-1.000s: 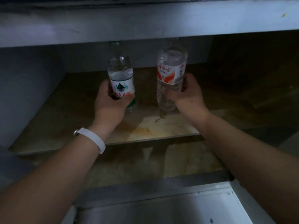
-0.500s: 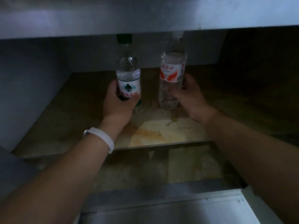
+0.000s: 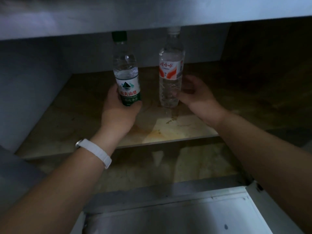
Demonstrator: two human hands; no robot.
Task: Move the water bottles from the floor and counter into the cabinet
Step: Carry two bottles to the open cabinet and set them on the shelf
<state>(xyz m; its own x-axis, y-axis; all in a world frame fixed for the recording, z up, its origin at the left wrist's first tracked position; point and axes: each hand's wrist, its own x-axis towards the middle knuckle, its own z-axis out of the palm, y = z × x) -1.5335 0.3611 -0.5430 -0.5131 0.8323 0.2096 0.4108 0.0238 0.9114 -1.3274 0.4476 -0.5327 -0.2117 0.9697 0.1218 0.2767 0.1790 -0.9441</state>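
Note:
Two clear water bottles stand upright inside a dim cabinet. The green-capped bottle with a green and white label is on the left, and my left hand is wrapped around its lower part. The white-capped bottle with a red and white label stands on the wooden shelf to its right. My right hand is beside that bottle with fingers spread loosely; only the fingertips seem near its side.
The grey countertop edge overhangs the bottle caps. A grey cabinet side wall closes the left. The shelf's right side is dark. Below the shelf edge lies a stained floor strip and a white panel.
Both bottles went deeper onto the shelf and now stand upright. My right hand has loosened and drawn back from the red-labelled bottle. My left hand still grips the green-labelled one.

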